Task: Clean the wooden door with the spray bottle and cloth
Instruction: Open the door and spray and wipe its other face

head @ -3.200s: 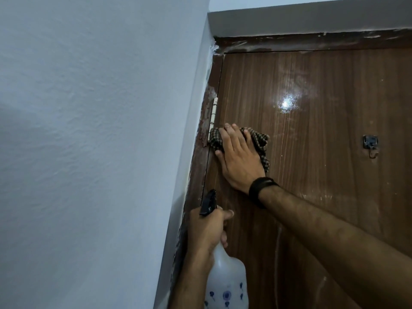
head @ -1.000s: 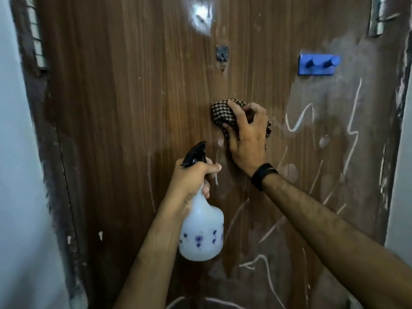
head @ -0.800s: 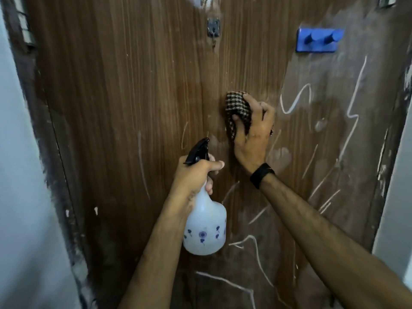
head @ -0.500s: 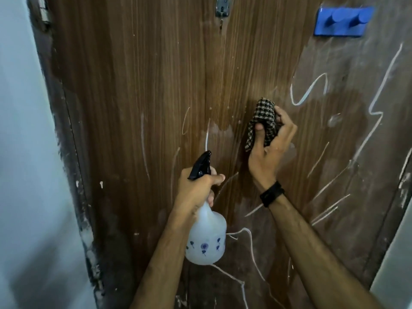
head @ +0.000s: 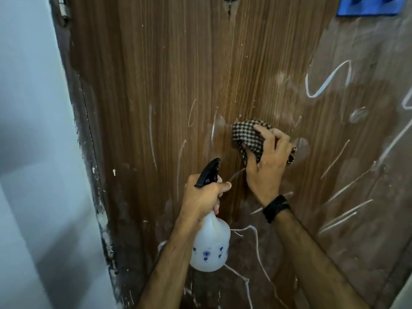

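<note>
My right hand (head: 266, 166) presses the bunched checked cloth (head: 246, 136) against the chalk-marked wooden door (head: 169, 74), fingers curled over it, while my left hand (head: 201, 197) grips the spray bottle (head: 210, 246) neck.

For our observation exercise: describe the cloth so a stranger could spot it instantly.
On the scuffed brown wooden door, look mid-panel, right of the white spray bottle. The right hand presses a crumpled dark-and-cream checked cloth there, the only patterned fabric.

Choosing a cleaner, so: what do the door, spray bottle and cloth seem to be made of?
Door: wood or wood-look laminate, straight grain lines, slight sheen.
Spray bottle: translucent whitish plastic, printed blue flowers, black plastic trigger head.
Cloth: soft woven fabric, dark-and-light check, bunched up.
</note>
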`<state>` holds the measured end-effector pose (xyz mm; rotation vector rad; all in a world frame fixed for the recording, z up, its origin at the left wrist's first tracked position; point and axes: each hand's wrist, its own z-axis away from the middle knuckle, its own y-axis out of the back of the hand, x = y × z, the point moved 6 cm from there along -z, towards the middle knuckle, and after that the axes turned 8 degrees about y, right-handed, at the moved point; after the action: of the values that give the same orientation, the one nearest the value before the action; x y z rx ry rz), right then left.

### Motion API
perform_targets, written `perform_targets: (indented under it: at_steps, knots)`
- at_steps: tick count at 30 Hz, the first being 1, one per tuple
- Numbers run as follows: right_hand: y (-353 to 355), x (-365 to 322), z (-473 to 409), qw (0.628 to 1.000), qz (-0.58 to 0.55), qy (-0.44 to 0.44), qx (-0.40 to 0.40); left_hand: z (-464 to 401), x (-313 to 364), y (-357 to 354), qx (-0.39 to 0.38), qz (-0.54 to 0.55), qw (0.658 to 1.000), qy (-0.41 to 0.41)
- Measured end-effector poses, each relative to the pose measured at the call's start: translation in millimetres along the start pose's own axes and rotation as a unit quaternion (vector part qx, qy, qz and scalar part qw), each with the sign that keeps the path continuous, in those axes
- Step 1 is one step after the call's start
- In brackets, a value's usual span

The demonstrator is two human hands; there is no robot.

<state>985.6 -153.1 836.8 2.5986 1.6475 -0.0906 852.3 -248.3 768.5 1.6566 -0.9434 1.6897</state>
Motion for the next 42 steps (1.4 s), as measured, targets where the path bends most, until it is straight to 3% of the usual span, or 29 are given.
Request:
perform_targets:
  at_steps: [3, 9, 15, 23, 29, 33, 38, 42]
  knots:
    - [-15.9, -6.1, 24.4, 0.997, 0.062, 0.034, -0.036, -3.3, -1.0, 10.2, -0.007, 0.017, 1.0, -0.002]
    - [-36.7, -21.5, 11.5, 0.98, 0.181, 0.078, -0.023, -13.2, -0.8, 35.6, -0.038, 0.024, 0.999, -0.011]
    - [-57.6, -41.1, -42.5, 0.977, 0.185, 0.097, -0.051, -27.2, 3.9, 47.6, -0.062, 0.031, 0.997, -0.018]
    - [-76.2, -48.3, 55.3, 0.968, 0.18, 0.112, -0.132, -35.6, -3.1, 51.1, -0.105, 0.033, 0.994, 0.003]
    - [-74.6, -57.2, -9.7, 0.984, 0.168, 0.045, -0.051, -38.9, -7.8, 70.7, -0.116, 0.02, 0.993, -0.004]
    - [-86.9, -73.6, -62.6, 0.978, 0.194, 0.064, -0.031, -44.8, -8.9, 85.3, -0.119, 0.02, 0.993, -0.012]
    - [-94.9, -78.5, -31.8, 0.969, 0.203, 0.113, -0.079, -47.3, -3.2, 90.8, -0.115, 0.035, 0.993, -0.02]
    - [-85.8, -65.5, 12.0, 0.978, 0.182, 0.068, -0.071, -45.2, 1.0, 96.4, -0.08, 0.039, 0.996, -0.03]
